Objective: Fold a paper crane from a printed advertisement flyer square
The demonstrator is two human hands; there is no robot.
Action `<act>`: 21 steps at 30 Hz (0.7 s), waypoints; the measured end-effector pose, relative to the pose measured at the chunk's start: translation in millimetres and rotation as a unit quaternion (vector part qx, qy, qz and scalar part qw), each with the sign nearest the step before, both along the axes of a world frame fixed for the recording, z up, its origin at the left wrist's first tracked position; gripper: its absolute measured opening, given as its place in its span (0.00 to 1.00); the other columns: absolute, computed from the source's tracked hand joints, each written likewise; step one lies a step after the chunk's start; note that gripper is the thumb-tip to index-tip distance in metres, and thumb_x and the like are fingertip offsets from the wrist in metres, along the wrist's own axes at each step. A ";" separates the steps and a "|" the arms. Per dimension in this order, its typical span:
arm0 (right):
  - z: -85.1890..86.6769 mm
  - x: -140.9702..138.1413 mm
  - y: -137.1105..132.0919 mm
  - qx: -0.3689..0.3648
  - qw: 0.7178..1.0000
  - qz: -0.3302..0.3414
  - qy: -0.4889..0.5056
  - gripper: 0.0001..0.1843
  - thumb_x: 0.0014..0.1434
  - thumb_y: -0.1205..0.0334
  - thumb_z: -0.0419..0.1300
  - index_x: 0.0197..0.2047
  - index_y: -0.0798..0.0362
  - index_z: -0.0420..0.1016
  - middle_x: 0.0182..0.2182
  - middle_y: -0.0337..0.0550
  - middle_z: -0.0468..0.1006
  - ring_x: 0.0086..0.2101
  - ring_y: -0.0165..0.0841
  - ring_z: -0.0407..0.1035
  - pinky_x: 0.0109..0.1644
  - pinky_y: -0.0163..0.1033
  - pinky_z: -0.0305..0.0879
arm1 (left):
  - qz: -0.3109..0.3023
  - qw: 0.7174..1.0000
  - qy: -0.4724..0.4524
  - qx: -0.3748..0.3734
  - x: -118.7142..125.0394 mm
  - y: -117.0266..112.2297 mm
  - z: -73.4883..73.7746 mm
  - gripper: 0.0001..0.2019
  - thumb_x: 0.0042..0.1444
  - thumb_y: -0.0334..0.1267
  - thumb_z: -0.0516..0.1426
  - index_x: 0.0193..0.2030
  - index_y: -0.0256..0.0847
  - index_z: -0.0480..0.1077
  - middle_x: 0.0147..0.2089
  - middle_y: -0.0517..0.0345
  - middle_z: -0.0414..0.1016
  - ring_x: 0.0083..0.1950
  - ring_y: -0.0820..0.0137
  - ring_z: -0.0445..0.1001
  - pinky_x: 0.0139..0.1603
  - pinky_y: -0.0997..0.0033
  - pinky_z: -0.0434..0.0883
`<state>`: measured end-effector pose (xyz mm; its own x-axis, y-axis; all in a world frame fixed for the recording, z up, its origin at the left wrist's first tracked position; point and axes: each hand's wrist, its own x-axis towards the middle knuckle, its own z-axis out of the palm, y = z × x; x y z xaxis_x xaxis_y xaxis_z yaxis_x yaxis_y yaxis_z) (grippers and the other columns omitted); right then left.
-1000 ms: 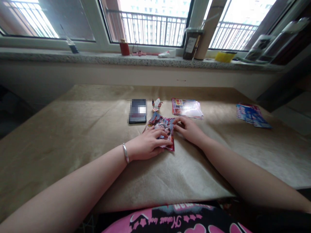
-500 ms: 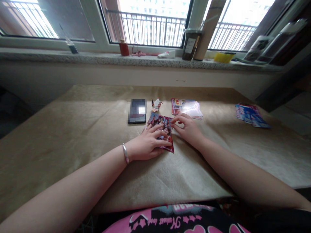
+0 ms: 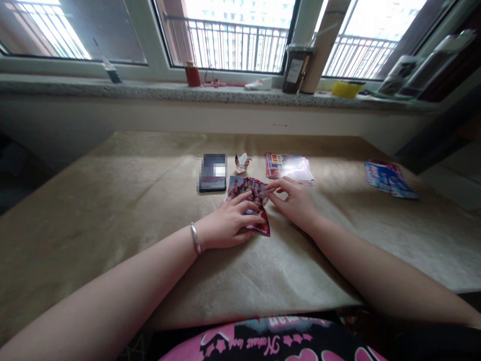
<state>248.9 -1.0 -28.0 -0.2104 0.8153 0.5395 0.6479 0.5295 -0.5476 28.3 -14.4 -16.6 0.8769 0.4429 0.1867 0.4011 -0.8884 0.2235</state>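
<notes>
A printed sheet of paper [image 3: 240, 186], mostly red with pictures on it, lies on the table in front of me. My left hand [image 3: 235, 220] rests on it with the fingers spread flat. At the sheet's right edge, my right hand [image 3: 291, 199] pinches a corner between thumb and fingertips. Just beyond the sheet stands a small folded paper figure [image 3: 242, 163], white with red and dark stripes. A dark, phone-like flat device [image 3: 213, 173], partly pixelated, lies to the left of the figure.
Behind my right hand is a stack of printed leaflets [image 3: 289, 168]. More blue leaflets [image 3: 391, 179] lie fanned at the far right of the table [image 3: 124, 210]. Along the windowsill [image 3: 150, 90] stand a red container [image 3: 192, 75], a dark lidded cup [image 3: 296, 70] and a yellow item [image 3: 346, 89].
The sheet's far left part now lies flatter and shows more of its print. My right fingers have shifted very slightly at its right edge, while my left hand stays in place.
</notes>
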 end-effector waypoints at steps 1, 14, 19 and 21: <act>-0.3 -0.5 -0.6 -0.008 1.000 0.001 0.012 0.06 0.56 0.62 0.58 0.39 0.48 0.72 0.34 0.41 0.75 0.35 0.33 0.70 0.39 0.40 0.69 | 0.001 1.000 -0.002 0.002 0.0 -0.1 -0.2 0.16 0.59 0.41 0.54 0.54 0.50 0.67 0.57 0.53 0.64 0.67 0.51 0.47 0.64 0.42 0.51; -3.8 3.1 -3.4 -0.073 0.994 0.024 0.080 0.16 0.53 0.61 0.60 0.46 0.48 0.66 0.30 0.38 0.74 0.30 0.30 0.70 0.38 0.39 0.71 | 0.091 0.994 -0.053 0.000 -2.3 5.3 -9.0 0.26 0.49 0.43 0.61 0.55 0.42 0.64 0.64 0.45 0.54 0.69 0.48 0.44 0.66 0.43 0.51; 0.9 -0.9 -9.4 -0.069 0.995 0.032 0.061 0.13 0.54 0.61 0.60 0.44 0.48 0.67 0.29 0.37 0.73 0.28 0.29 0.70 0.36 0.38 0.71 | 0.086 0.991 -0.105 -0.004 -2.4 5.9 -12.2 0.34 0.50 0.44 0.61 0.61 0.39 0.54 0.65 0.39 0.49 0.68 0.50 0.48 0.66 0.45 0.54; 2.8 -2.6 -12.0 -0.064 0.997 0.029 0.042 0.13 0.54 0.61 0.60 0.45 0.48 0.67 0.29 0.37 0.73 0.28 0.29 0.70 0.35 0.37 0.71 | 0.086 0.989 -0.123 -0.003 -2.4 5.9 -13.2 0.38 0.51 0.45 0.60 0.65 0.39 0.48 0.66 0.38 0.47 0.68 0.51 0.47 0.66 0.47 0.55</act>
